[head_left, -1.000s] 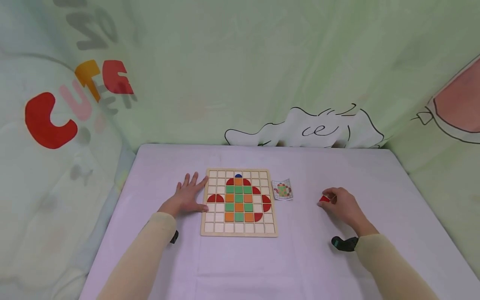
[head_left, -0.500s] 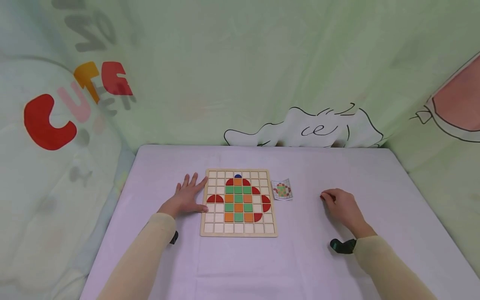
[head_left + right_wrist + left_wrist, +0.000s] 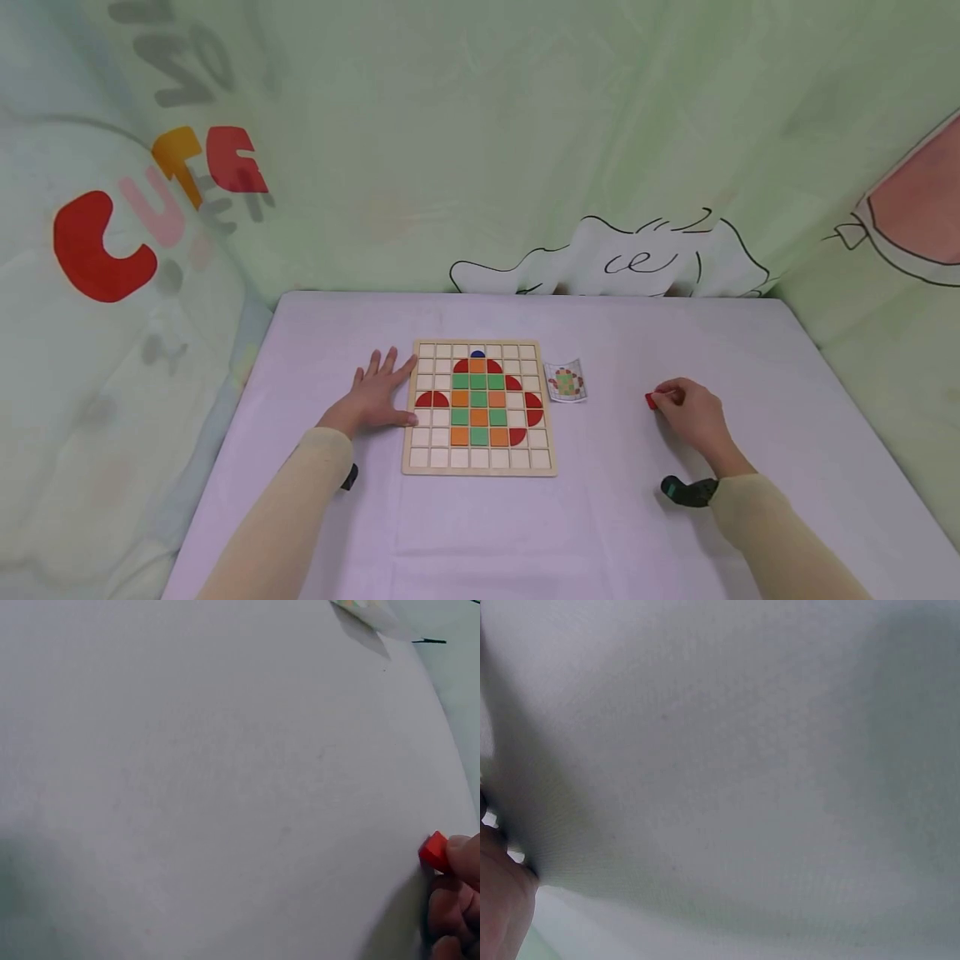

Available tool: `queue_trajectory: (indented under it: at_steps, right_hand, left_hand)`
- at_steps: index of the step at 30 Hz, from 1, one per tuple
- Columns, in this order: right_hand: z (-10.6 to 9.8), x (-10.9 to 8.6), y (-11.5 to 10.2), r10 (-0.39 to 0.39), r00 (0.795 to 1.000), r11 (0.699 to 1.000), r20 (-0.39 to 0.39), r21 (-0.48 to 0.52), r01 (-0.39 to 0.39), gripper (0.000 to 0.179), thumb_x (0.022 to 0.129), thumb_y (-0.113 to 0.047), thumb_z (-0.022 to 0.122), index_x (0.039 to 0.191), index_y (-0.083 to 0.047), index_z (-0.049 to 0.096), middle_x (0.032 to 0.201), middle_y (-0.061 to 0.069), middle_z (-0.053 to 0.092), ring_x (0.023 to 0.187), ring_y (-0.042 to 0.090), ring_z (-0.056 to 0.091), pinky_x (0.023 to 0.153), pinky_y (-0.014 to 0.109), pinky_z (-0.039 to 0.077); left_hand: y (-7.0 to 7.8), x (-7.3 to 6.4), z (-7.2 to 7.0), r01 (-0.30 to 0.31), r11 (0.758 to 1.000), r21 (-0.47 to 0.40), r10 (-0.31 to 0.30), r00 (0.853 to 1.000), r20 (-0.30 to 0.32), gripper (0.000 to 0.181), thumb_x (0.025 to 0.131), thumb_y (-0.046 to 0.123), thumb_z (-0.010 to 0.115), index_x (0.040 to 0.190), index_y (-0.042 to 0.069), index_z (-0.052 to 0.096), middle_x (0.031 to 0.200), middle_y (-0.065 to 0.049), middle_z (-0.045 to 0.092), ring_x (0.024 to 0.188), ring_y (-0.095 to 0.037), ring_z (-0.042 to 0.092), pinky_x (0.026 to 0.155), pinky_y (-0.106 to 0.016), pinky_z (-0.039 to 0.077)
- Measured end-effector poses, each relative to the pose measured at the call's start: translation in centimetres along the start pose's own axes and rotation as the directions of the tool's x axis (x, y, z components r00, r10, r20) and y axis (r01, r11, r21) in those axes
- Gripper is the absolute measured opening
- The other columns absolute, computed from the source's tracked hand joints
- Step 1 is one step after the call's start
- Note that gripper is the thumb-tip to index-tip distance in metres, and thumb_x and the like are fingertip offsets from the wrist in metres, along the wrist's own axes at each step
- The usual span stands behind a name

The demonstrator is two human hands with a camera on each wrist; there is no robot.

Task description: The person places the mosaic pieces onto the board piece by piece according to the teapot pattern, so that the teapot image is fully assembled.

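My left hand (image 3: 369, 398) lies flat with spread fingers on the table, its thumb and index finger reaching the left edge of a wooden grid board (image 3: 480, 471). Red quarter-round pieces, green squares (image 3: 478, 398), orange squares (image 3: 477, 366) and a small blue piece (image 3: 477, 354) fill part of the grid in a teapot-like pattern. Well to the right of the board, my right hand (image 3: 693, 412) pinches a small red tile (image 3: 433, 852) between thumb and fingers. In the right wrist view the tile pokes out past the thumb, close over the white cloth.
A small picture card (image 3: 566, 382) with a similar coloured pattern lies against the board's right side, its edges curling up. A pale cloth (image 3: 480, 533) covers the table. Printed fabric (image 3: 360, 150) hangs behind and at both sides.
The red tile has turned within my right fingers: nearly hidden half a second ago, it shows again at the fingertips. That hand has shifted slightly right. My left hand and the board stay put.
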State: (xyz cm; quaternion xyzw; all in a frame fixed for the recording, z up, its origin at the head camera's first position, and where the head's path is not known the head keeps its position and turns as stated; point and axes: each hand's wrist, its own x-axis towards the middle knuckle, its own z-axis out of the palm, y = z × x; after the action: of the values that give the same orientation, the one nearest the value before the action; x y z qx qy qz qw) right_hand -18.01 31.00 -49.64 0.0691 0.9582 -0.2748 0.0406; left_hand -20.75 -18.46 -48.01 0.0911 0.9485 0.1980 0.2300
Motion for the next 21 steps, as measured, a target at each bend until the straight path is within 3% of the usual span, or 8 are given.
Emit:
queue_trajectory:
  at_steps: [10,17,21]
  right_hand:
    - [-0.5,-0.6,0.4,0.113,0.992,0.994,0.048,0.006,-0.113,0.039,0.1,-0.028,0.063,0.113,0.009,0.064,0.096,0.022,0.065,0.088,0.031,0.056,0.067,0.029,0.046]
    - [-0.3,-1.3,0.2,0.082,0.996,0.996,0.037,-0.032,-0.081,0.033,0.1,-0.026,0.062,0.103,0.008,0.064,0.083,0.015,0.062,0.079,0.027,0.053,0.062,0.03,0.044]
    - [0.0,-1.6,0.0,0.065,0.997,0.998,0.037,-0.029,-0.064,0.031,0.101,-0.023,0.06,0.102,0.007,0.065,0.084,0.015,0.062,0.079,0.026,0.053,0.062,0.029,0.044]
  left_hand:
    - [0.1,-0.1,-0.1,-0.005,1.0,-0.001,0.005,1.0,0.003,0.107,0.084,0.039,0.083,0.165,0.016,0.018,0.172,-0.022,-0.003,0.158,-0.046,-0.01,0.125,-0.066,0.0]
    - [-0.2,0.0,0.1,-0.006,1.0,0.001,0.006,1.0,-0.001,0.107,0.084,0.04,0.084,0.165,0.016,0.018,0.172,-0.022,-0.002,0.158,-0.047,-0.009,0.125,-0.067,0.001]
    - [0.1,-0.3,-0.2,-0.009,1.0,-0.008,0.009,1.0,0.0,0.107,0.084,0.039,0.083,0.165,0.015,0.018,0.172,-0.022,-0.002,0.158,-0.047,-0.009,0.125,-0.067,0.001]
